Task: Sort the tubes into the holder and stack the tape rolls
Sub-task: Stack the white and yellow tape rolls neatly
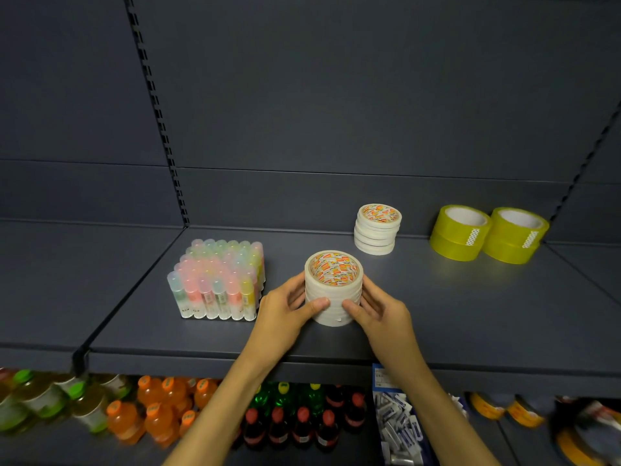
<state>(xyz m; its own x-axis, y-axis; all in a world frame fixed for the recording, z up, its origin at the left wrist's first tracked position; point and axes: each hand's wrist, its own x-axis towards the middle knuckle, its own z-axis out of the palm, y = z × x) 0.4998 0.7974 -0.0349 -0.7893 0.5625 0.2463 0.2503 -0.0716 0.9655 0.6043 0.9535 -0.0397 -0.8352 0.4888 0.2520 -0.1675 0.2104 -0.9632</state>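
A stack of several thin white tape rolls (332, 284) with an orange-patterned core stands on the dark shelf (470, 317). My left hand (285, 312) grips its left side and my right hand (378, 311) grips its right side, thumbs on the front. A second, shorter stack of the same white rolls (377, 234) stands farther back. Pastel capped tubes (218, 280) stand upright, packed in a block in a clear holder at the left.
Two stacks of wide yellow tape rolls (458, 233) (515, 235) stand at the back right. Below the shelf edge are rows of drink bottles (161, 408) and a blue box of small packets (400, 428). A slotted upright (158, 109) runs up the back panel.
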